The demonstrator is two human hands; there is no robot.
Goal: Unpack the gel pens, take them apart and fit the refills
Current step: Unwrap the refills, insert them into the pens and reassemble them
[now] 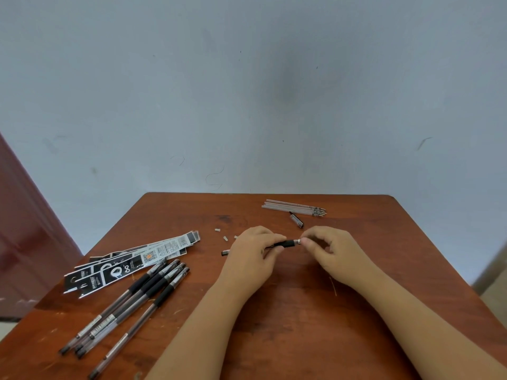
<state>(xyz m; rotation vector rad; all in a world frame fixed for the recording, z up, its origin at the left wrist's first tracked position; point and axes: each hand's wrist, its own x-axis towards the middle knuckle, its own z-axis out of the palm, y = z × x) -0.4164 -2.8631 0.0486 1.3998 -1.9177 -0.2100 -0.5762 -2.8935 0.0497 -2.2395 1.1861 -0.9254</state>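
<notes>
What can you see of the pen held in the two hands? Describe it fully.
The pen lies roughly level just above the table, between both hands. A black grip section and a silvery tip cone show; the rest is hidden. The left hand wraps the barrel; the right hand pinches the cone with its fingertips.

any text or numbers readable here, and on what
Wrappers: a white mark like "8" or "00" on a black panel; brand line, fine print and code square all too blurred to read.
Pens: barrel labels too small to read.
Refills: no legible print.
Nothing else bears text.
</notes>
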